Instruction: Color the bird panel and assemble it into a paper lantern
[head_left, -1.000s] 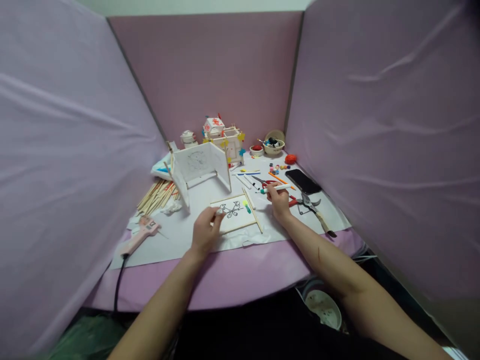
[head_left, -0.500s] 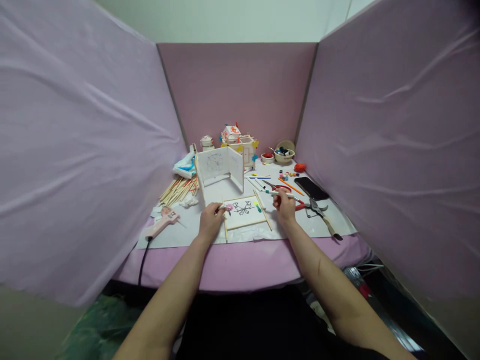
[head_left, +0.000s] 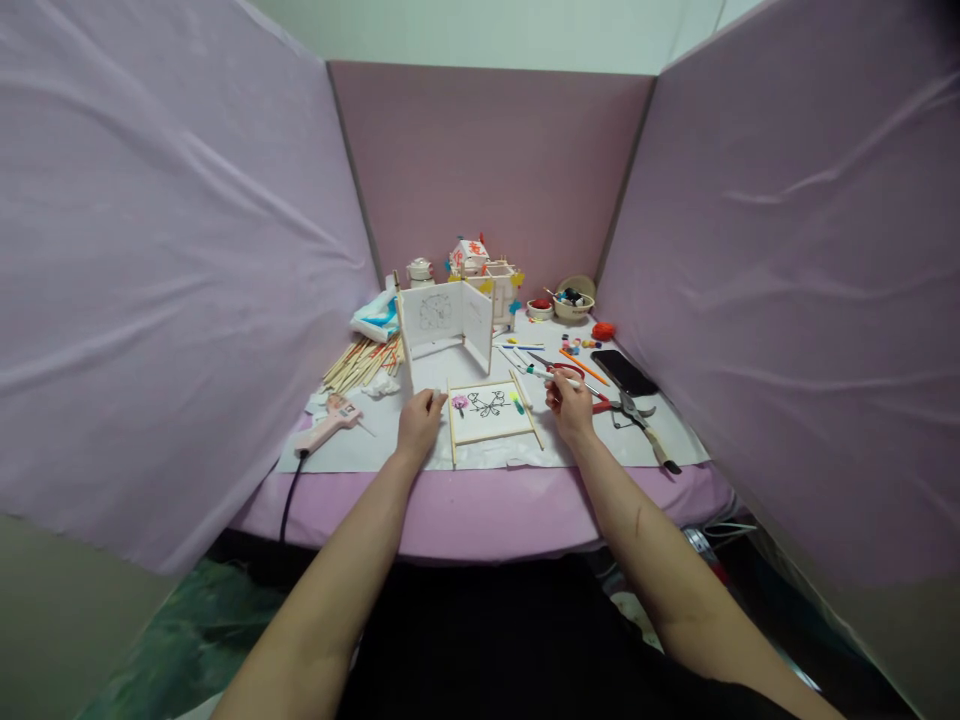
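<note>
A wood-framed white panel (head_left: 491, 425) lies flat on the table, with black line drawing, a pink flower (head_left: 460, 402) at its left and yellow and green colour at its right. Just off the panel's left edge is my left hand (head_left: 420, 428), thumb and fingers pinched together; whatever small pale thing is between them I cannot make out. My right hand (head_left: 571, 408) grips a white marker (head_left: 551, 375) and holds it to the right of the panel. The marker's green end points left, apart from the drawing.
Behind the panel stands a folded white screen (head_left: 435, 312) with a faint drawing. A pink glue gun (head_left: 330, 424) and wooden sticks (head_left: 360, 364) lie left. Pliers (head_left: 637, 425), red-handled scissors (head_left: 566, 368) and a black phone (head_left: 624, 372) lie right. A small decorated house (head_left: 471, 255) stands at the back.
My left hand has drawn back leftward from the pink flower, which now shows fully. My right hand still holds the marker, with little movement. The whole view has tilted slightly.
</note>
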